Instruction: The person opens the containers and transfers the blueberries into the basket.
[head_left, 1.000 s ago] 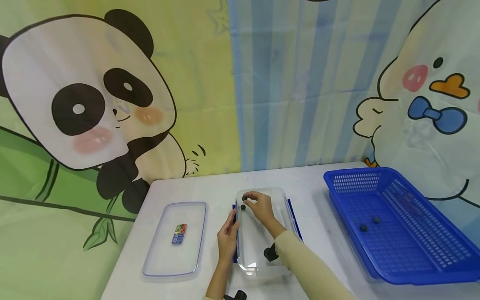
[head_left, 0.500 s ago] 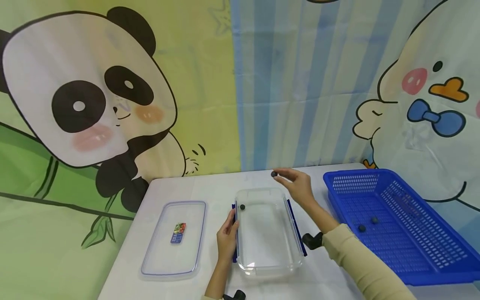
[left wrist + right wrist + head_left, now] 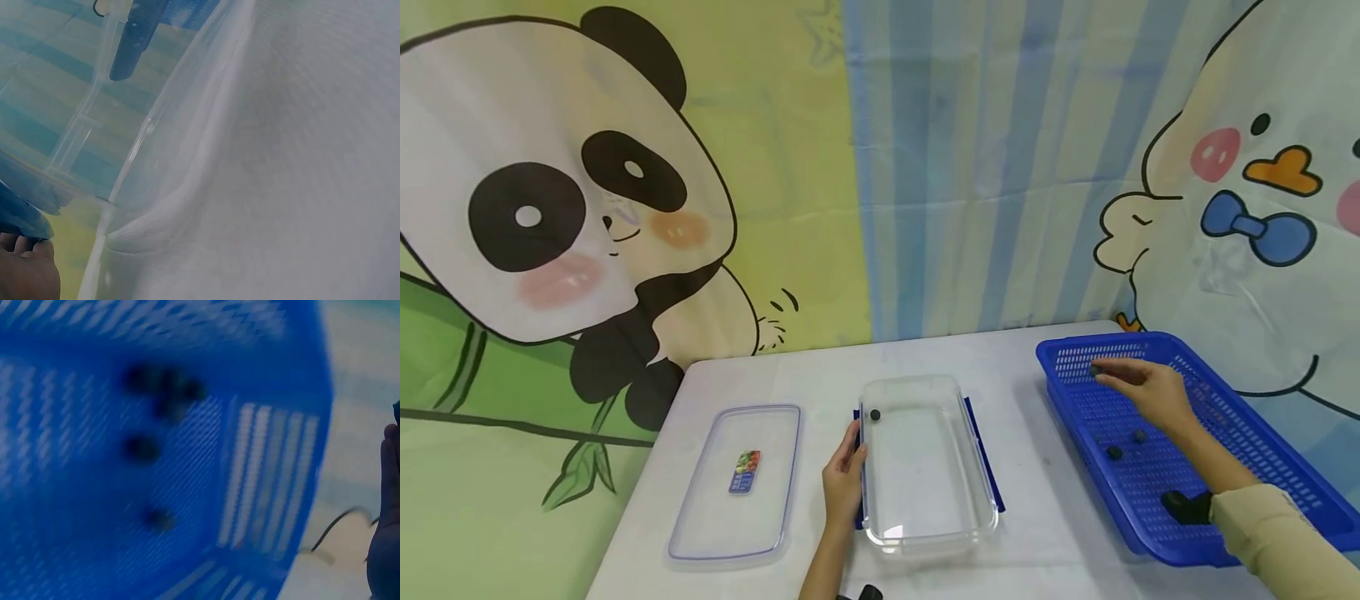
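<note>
My right hand (image 3: 1153, 396) is above the far left part of a blue plastic basket (image 3: 1078, 479), pinching a small dark ball (image 3: 1095, 370) between thumb and fingertips. What kind of ball it is cannot be made out. My left hand (image 3: 842, 479) grips the left side of a clear plastic storage box (image 3: 928, 529) with blue side latches; its fingers (image 3: 28, 250) lie at a latch in the left wrist view. One dark ball (image 3: 876, 415) sits in the box's far left corner. Several blurred dark balls (image 3: 142, 448) show in the basket in the right wrist view.
A clear lid (image 3: 730, 542) with a bluish rim lies left of the box, a small coloured label (image 3: 745, 472) on it. All stand on a white-covered table (image 3: 1022, 467). A cartoon-printed curtain (image 3: 790, 183) hangs behind the table.
My right hand has lifted a dark ball out of the box's far left corner and carried it right, over the basket. My left hand has stayed at the box's left side.
</note>
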{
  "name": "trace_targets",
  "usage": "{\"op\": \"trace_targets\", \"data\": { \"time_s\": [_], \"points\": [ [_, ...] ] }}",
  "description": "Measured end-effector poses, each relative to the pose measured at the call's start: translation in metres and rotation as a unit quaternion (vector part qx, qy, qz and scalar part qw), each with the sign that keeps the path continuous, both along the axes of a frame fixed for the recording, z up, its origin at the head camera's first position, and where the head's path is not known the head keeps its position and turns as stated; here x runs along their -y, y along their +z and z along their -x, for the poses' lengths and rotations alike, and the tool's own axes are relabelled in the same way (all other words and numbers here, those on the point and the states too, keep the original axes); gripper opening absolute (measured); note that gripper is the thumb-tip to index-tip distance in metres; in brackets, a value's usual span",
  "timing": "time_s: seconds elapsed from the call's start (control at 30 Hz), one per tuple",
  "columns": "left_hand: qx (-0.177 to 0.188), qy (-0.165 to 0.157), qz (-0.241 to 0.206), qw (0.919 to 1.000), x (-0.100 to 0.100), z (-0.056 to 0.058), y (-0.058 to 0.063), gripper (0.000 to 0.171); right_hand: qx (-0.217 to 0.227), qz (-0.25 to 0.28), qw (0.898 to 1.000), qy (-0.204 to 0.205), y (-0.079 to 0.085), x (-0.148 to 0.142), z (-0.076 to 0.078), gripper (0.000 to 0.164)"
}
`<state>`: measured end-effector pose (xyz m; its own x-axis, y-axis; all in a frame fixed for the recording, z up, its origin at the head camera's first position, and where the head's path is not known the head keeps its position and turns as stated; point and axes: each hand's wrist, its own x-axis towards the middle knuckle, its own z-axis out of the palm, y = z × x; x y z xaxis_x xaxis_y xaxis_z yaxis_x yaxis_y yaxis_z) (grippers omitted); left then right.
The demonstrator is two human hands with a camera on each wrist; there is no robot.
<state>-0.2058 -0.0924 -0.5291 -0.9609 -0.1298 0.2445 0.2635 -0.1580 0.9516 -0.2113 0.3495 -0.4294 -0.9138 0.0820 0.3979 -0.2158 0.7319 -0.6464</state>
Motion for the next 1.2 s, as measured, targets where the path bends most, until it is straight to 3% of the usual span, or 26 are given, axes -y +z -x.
{"op": "trace_targets", "data": {
  "time_s": [0.23, 0.47, 0.57, 1.07, 1.2],
  "points": [
    [-0.004, 0.003, 0.002, 1.0000, 0.001, 0.000, -0.002, 0.042, 0.096, -0.051, 0.993, -0.035, -0.032, -0.058, -0.016, 0.036],
    [0.012, 0.003, 0.006, 0.9999, 0.000, -0.002, 0.000, 0.042, 0.181, -0.016, 0.983, -0.012, -0.062, -0.086, -0.013, 0.043],
    [0.011, 0.002, 0.009, 0.9999, -0.001, -0.002, -0.001, 0.042, 0.189, -0.015, 0.982, -0.006, -0.073, -0.092, -0.012, 0.041],
    [0.002, 0.005, 0.003, 1.0000, 0.000, -0.001, -0.001, 0.042, 0.218, 0.037, 0.975, -0.004, -0.073, -0.089, -0.009, 0.041],
    [-0.007, 0.004, 0.003, 1.0000, 0.001, 0.003, -0.012, 0.042, 0.212, 0.035, 0.977, -0.003, -0.073, -0.089, -0.010, 0.044]
  ]
}}
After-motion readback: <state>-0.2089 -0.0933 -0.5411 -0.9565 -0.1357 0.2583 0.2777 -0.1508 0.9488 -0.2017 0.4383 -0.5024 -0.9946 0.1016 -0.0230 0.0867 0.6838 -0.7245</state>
